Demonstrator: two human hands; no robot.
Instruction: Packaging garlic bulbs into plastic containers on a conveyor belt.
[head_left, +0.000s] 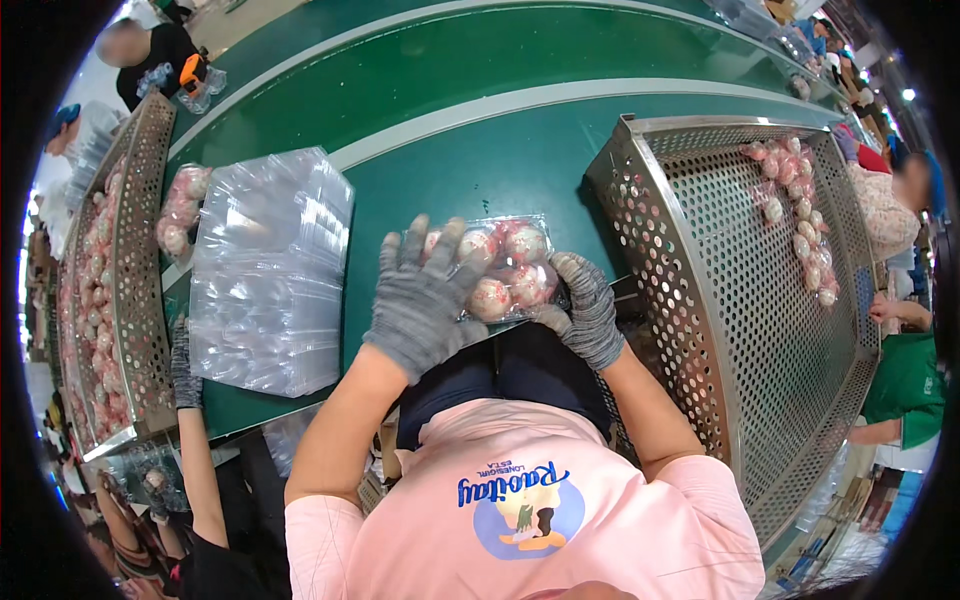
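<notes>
A clear plastic pack (514, 289) sits at the near edge of the green table. It holds several egg-shaped pieces in clear wrappers with red print. My left hand (424, 300), in a grey knit glove, spans the pack's left part with fingers spread over the top and the thumb by the near edge. That hand hides some of the pieces. My right hand (589, 300), gloved alike, grips the right side, its fingers curled around the corner. To the left of my left hand stands a stack of nested clear plastic trays (270, 277).
A perforated metal bin (750, 300) on the right holds several wrapped pieces (806, 240). Another metal bin (142, 285) at far left is heaped with them. Wrapped pieces (184, 210) lie beside the stack. A co-worker's gloved hand (186, 364) touches it. Beyond runs a green conveyor belt (450, 75).
</notes>
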